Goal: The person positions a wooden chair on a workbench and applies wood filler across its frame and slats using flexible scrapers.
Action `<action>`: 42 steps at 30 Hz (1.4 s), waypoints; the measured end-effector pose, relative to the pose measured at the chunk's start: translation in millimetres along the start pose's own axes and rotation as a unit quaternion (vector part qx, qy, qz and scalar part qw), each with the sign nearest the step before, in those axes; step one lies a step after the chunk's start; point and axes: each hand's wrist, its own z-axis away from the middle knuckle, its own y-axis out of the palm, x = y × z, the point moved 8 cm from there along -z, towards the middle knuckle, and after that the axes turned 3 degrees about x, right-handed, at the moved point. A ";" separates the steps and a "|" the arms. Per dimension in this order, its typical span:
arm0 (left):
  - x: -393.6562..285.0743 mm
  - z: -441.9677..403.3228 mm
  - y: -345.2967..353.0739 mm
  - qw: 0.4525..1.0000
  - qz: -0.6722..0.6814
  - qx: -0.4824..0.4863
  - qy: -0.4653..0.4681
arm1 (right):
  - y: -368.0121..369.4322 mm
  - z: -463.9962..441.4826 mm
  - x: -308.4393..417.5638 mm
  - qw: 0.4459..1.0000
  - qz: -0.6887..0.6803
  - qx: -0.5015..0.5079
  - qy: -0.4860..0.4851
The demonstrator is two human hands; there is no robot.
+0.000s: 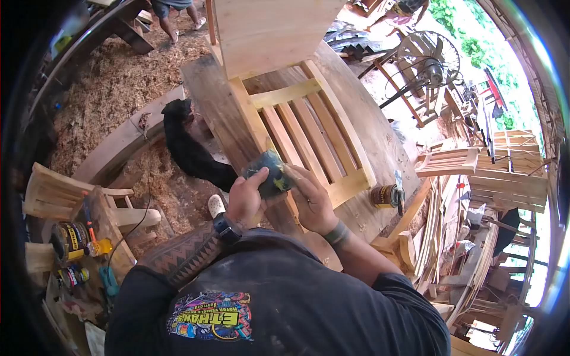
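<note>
Both my hands are on a dark blue-green sheet (pixel 268 172) with pale yellow marks; it looks like sandpaper. My left hand (pixel 246 199) grips its left side, thumb on top. My right hand (pixel 314 204) holds its right edge, fingers together and partly hidden behind it. Just beyond my hands, a pale wooden chair (pixel 350 190) with a slatted part lies on a worktable (pixel 380 133). Its broad flat panel (pixel 273 35) rises at the far end.
A black dog (pixel 187 148) stands left of the worktable. An open can (pixel 386 196) sits at the table's right. More cans (pixel 70 240) stand at the left by a small wooden chair (pixel 53 193). Wood strips (pixel 436 237) and a large fan (pixel 428 59) are on the right. Shavings (pixel 101 107) cover the floor.
</note>
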 end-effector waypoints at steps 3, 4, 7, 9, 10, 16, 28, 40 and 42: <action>-14.8 11.6 6.0 0.998 -0.017 -0.007 0.055 | 7.4 -1.6 -15.7 0.991 0.097 0.084 0.048; -19.8 16.3 5.5 0.997 -0.015 -0.018 0.078 | 8.2 2.1 -28.4 0.979 0.122 0.146 0.068; -41.8 24.2 11.9 0.995 -0.004 0.029 0.098 | 12.6 29.2 -89.4 0.909 0.247 0.295 0.161; -61.0 29.9 16.0 0.989 -0.003 0.066 0.130 | -11.5 27.8 -126.2 0.908 0.188 0.260 0.270; -65.9 28.6 9.8 0.989 -0.015 0.069 0.131 | -21.3 31.9 -152.3 0.899 0.125 0.228 0.353; -77.0 33.3 -12.7 0.982 -0.099 0.071 0.144 | -23.1 68.5 -218.5 0.808 0.036 0.230 0.541; -58.9 25.7 -32.1 0.990 -0.088 0.027 0.103 | 30.5 3.1 -176.9 0.882 0.027 0.319 0.345; -68.7 20.2 -58.1 0.982 -0.171 0.065 0.036 | -6.7 180.4 -217.2 0.806 -0.265 0.024 0.528; -69.9 8.4 -64.8 0.983 -0.173 0.062 -0.001 | 1.3 194.4 -203.6 0.755 -0.408 -0.059 0.510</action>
